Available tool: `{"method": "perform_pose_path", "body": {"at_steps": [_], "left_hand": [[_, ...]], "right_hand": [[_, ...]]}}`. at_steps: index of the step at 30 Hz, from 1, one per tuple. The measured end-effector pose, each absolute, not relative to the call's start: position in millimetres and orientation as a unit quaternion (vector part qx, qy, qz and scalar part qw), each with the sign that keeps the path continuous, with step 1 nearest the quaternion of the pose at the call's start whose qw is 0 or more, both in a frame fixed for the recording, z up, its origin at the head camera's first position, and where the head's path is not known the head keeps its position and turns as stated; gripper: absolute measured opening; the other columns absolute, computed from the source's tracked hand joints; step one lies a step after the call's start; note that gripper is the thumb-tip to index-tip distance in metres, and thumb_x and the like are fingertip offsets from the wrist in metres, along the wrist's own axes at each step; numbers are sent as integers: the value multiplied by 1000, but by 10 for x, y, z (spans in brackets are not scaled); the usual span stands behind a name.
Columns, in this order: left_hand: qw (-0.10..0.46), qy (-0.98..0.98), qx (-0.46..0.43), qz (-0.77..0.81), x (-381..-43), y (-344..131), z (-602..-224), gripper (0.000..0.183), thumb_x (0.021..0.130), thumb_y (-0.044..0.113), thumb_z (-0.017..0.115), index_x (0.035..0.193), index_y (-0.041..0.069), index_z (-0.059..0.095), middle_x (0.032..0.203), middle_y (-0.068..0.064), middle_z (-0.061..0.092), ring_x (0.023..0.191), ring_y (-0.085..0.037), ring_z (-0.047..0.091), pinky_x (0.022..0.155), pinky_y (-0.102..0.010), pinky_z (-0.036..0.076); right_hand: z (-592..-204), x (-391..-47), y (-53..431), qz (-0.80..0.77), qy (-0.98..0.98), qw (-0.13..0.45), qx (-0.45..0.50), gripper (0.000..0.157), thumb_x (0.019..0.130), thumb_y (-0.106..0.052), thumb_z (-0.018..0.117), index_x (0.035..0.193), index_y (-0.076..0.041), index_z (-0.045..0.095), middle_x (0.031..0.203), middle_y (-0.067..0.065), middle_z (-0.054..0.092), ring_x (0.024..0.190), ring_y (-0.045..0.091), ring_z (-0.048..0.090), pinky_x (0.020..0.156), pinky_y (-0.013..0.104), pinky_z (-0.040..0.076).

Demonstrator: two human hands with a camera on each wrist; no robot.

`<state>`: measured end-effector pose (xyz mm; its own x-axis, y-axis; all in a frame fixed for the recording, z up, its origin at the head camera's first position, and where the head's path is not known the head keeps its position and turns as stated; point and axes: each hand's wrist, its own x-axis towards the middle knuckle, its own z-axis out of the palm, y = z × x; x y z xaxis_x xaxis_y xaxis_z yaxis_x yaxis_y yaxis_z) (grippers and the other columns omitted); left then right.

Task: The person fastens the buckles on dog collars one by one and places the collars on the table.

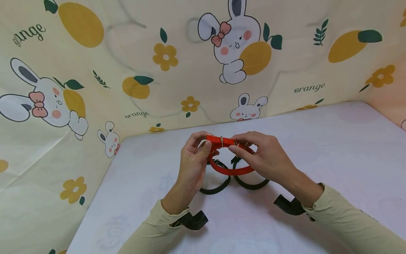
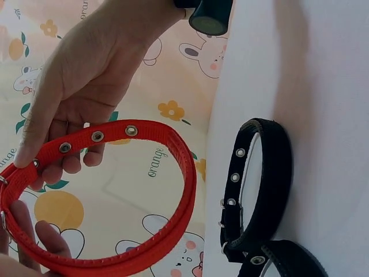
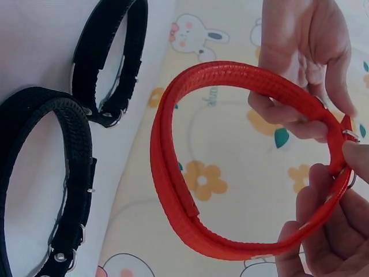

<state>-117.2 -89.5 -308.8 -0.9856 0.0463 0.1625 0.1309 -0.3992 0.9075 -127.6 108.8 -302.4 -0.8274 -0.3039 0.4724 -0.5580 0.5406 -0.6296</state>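
A red dog collar (image 1: 231, 172), buckled into a loop, is held up by both hands above the table. My left hand (image 1: 192, 162) pinches its strap end between thumb and fingers, left of the metal buckle. On the other side, my right hand (image 1: 269, 157) grips the strap with thumb and fingertips. Metal eyelets show along the red strap (image 2: 109, 134) in the left wrist view. Two black collars (image 1: 215, 191) (image 1: 252, 187), also looped, stand side by side on the table beneath the red one. In the right wrist view a black collar (image 3: 81, 144) shows metal rings.
The white table (image 1: 152, 169) carries the collars. Behind and to the left hangs a cream cloth (image 1: 177, 84) printed with rabbits, oranges and flowers. Dark wrist-worn cameras (image 1: 195, 220) (image 1: 288, 204) stick out below both sleeves.
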Motion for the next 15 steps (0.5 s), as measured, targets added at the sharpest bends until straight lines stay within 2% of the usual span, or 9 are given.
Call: {"method": "perform_pose_path", "body": {"at_steps": [5,9,15], "left_hand": [[33,-531,-92,-842,-1177,-881,-3095,24,90,14,66,113,11,60,108,0,61,95,-13,65,83,-27,57],[38,-521,-98,-847,-1180,-877,-3105,20,90,14,67,109,15,62,107,-1,60,95,-14,66,84,-29,59],[44,-517,-96,-849,-1170,-882,-3100,21,91,14,67,111,14,62,108,-1,58,98,-17,65,87,-33,59]], "right_hand": [[-3015,-1272,1086,421,-860,156,244,22,90,-25,75,111,-17,75,97,-4,75,82,9,64,65,28,49],[-3008,-1272,1085,432,-857,146,239,24,90,-24,75,112,-17,74,98,-2,76,78,8,66,65,28,49],[-2989,-1277,1084,434,-863,124,227,25,91,-24,74,115,-16,73,100,-1,76,80,11,68,69,32,50]]}}
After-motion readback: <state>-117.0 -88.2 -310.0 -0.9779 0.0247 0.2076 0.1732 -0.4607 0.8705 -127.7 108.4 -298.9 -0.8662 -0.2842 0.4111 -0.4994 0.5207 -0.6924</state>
